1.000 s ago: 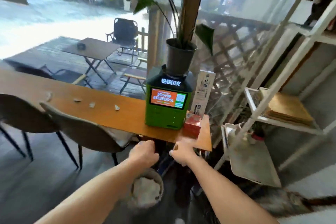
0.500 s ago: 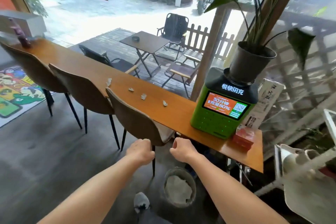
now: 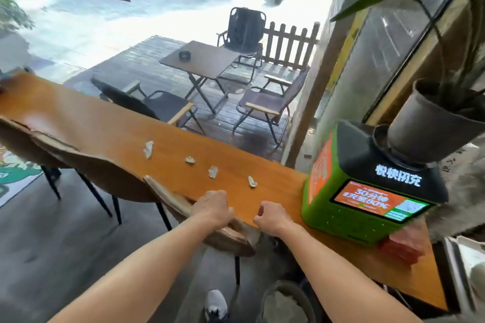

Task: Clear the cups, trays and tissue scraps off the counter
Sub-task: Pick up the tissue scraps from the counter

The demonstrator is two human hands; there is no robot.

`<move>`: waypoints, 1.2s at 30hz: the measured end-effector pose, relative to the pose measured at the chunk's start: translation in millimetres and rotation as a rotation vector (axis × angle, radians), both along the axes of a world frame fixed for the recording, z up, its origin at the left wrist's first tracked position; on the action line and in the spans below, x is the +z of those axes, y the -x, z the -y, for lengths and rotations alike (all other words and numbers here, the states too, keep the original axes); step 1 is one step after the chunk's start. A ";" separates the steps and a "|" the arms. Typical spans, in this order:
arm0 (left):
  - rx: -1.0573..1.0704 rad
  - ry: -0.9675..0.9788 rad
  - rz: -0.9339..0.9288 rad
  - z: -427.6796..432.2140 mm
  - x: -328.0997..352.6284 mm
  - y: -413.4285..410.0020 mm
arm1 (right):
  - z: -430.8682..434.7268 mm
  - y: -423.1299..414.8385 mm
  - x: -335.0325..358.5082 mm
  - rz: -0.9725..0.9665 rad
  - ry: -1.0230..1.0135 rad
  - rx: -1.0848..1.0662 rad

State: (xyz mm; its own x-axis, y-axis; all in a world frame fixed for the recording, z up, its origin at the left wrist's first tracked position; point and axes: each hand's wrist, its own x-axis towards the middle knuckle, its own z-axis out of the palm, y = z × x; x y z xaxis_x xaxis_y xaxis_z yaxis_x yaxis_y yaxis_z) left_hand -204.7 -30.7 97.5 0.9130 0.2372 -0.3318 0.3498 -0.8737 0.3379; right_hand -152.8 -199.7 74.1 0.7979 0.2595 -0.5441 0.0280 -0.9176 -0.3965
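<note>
**Four tissue scraps lie on the desk beyond two curled hands**

Head view: the left hand (image 3: 213, 208) and the right hand (image 3: 271, 217) hover side by side at the near edge of the long wooden desk (image 3: 86, 126). Both are loosely curled into fists, knuckles up; whether either grip has hold of anything cannot be told, as the palms face down.

Four tissue scraps lie in a loose diagonal row on the desk top, all apart from the hands. The nearest scrap (image 3: 252, 181) sits just beyond the gap between the hands, a little to the right. The next scrap (image 3: 213, 172) lies beyond the left hand, then a small scrap (image 3: 190, 160) further left and far, and the largest scrap (image 3: 148, 149) furthest left.

A brown chair (image 3: 168, 198) stands pushed up to the near edge, its backrest just under the left hand. To the right on the desk stands a green charging kiosk (image 3: 349, 215) with a lit screen, a potted plant (image 3: 430, 126) on top of it, and a blurred red box (image 3: 404, 244) beside it on the near side. On the floor below the right forearm stands a waste bin (image 3: 284, 301), with a shoe (image 3: 215, 304) to its left.
</note>
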 end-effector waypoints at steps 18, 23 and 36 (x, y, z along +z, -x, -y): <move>-0.187 0.046 -0.231 -116.3 -78.1 -164.3 | -77.8 -132.6 -51.6 -0.099 0.086 -0.251; -0.296 0.057 -0.265 -146.0 -94.8 -204.0 | -103.4 -149.1 -54.6 -0.116 0.121 -0.355; -0.257 0.053 -0.270 -169.2 -148.9 -237.9 | -118.4 -176.4 -109.1 0.051 0.235 -0.472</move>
